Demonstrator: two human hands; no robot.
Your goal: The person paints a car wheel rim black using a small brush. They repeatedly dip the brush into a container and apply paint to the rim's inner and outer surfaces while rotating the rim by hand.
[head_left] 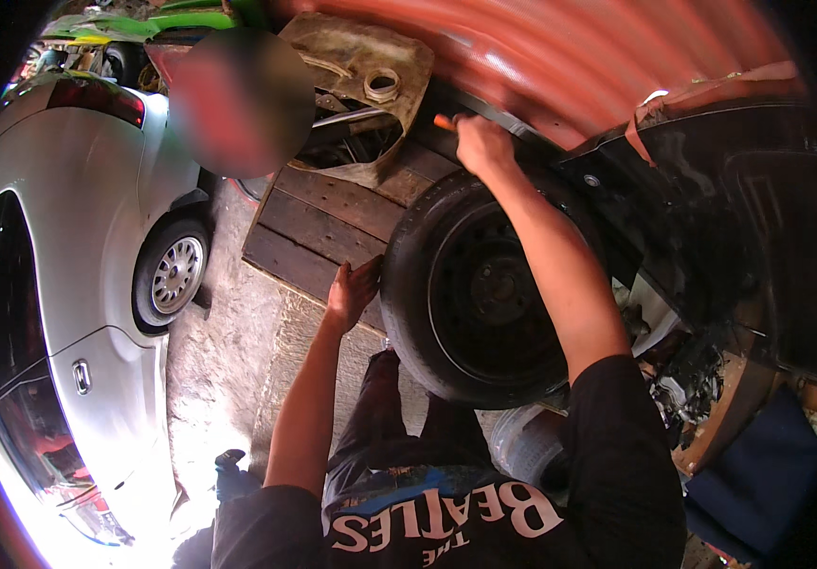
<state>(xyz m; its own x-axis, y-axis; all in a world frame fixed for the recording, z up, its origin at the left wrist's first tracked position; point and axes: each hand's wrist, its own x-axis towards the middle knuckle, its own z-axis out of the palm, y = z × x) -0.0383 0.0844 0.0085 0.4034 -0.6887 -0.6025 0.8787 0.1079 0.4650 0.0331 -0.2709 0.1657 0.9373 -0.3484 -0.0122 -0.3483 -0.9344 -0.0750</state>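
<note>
A black tire on a dark steel wheel point(491, 292) stands in front of me at the edge of a wooden plank bench. My left hand point(355, 292) rests with its fingers stretched out against the tire's left side. Above the tire's far edge, my right hand point(484, 147) is closed around a tool with an orange handle end point(444, 122). My fist hides most of the tool, so its kind is unclear. A grey metal piece point(519, 127) shows just right of that fist; I cannot tell whether it belongs to the tool.
On the planks point(318, 223) lies a worn, cut-open tan plastic container point(356, 52). A silver car point(86, 247) stands at left. Red corrugated sheeting point(560, 57) rises behind the bench. Black panels point(750, 209) and clutter crowd the right. A translucent bucket point(525, 444) sits below the tire.
</note>
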